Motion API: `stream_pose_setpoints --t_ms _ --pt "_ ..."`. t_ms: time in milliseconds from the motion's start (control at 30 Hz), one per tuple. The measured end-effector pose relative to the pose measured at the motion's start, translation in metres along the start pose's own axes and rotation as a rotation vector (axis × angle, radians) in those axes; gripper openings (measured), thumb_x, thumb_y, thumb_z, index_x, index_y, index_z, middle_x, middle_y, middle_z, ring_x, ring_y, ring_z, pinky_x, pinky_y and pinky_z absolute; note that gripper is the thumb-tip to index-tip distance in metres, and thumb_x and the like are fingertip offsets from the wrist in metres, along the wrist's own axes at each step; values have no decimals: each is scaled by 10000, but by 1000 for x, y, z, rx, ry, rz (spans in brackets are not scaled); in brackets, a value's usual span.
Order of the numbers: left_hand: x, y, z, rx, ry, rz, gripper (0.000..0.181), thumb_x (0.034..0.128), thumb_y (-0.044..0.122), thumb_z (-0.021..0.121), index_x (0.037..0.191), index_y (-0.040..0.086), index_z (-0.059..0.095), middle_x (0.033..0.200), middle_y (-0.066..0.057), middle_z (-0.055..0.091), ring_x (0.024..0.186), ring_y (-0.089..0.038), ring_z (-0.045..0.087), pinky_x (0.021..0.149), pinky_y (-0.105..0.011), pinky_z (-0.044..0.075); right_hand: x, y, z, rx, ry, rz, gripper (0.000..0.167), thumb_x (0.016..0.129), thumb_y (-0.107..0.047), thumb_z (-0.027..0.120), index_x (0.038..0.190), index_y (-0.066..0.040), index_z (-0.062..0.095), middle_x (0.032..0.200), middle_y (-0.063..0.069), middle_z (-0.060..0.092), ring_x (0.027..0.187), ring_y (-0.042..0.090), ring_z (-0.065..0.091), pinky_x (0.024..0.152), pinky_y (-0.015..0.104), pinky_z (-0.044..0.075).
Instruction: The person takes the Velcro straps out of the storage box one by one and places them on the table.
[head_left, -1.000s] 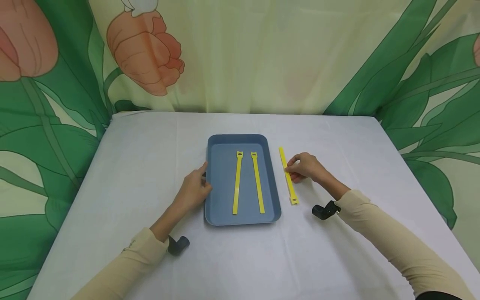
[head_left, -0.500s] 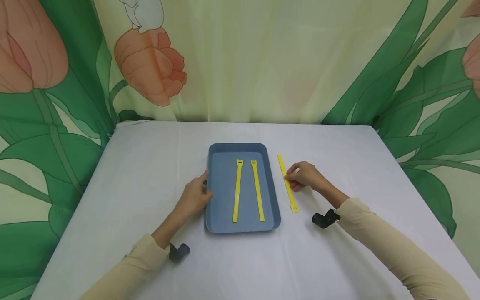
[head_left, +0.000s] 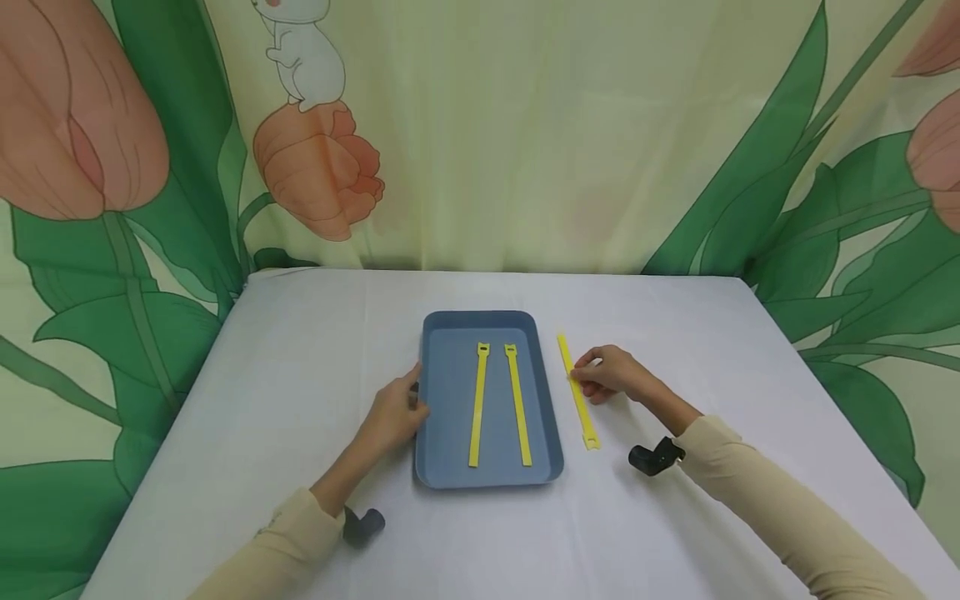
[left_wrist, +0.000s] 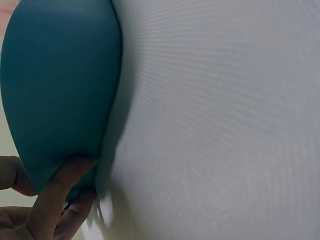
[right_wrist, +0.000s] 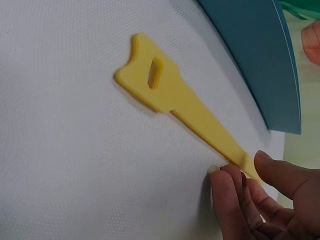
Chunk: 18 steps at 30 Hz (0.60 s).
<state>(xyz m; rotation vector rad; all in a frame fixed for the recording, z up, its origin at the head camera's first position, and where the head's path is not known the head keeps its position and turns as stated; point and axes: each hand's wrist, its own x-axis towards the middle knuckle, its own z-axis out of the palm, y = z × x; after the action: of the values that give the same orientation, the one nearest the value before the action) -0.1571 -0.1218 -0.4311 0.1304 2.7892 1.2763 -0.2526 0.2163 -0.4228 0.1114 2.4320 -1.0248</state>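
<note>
A blue-grey tray (head_left: pixel 495 481) lies on the white cloth with two yellow strips (head_left: pixel 477 408) (head_left: pixel 520 408) inside, their slotted ends at the far side. My left hand (head_left: pixel 392 410) grips the tray's left rim; in the left wrist view its fingers (left_wrist: pixel 57 187) are on the tray wall (left_wrist: pixel 60 90). Right of the tray, a third yellow strip (head_left: pixel 582 412) lies with its slotted end toward me. My right hand (head_left: pixel 611 372) pinches it near the middle between thumb and fingers; in the right wrist view the strip (right_wrist: pixel 200 117) shows its slotted head, which the fingers (right_wrist: pixel 227 195) do not cover.
A white cloth (head_left: pixel 315 350) covers the table. Behind it hangs a curtain (head_left: pixel 525 150) printed with tulips, leaves and a white animal. A small black device (head_left: pixel 363 527) is at the left wrist, another (head_left: pixel 656 457) at the right wrist.
The head view has tilted upward, so everything sits lower in the picture. Both hands, the tray and the strips otherwise keep nearly the same places relative to one another.
</note>
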Motion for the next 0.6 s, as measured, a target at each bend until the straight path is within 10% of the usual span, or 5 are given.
stream_pose_setpoints --t_ms 600 --pt "-3 4 1 -61 6 -56 668 791 -20 542 1418 -69 318 1218 -306 526 1026 -372 594 709 -323 559 -9 3 -11 73 0 0 373 904 -232 627 1152 38 562 813 115 645 667 183 635 627 314 565"
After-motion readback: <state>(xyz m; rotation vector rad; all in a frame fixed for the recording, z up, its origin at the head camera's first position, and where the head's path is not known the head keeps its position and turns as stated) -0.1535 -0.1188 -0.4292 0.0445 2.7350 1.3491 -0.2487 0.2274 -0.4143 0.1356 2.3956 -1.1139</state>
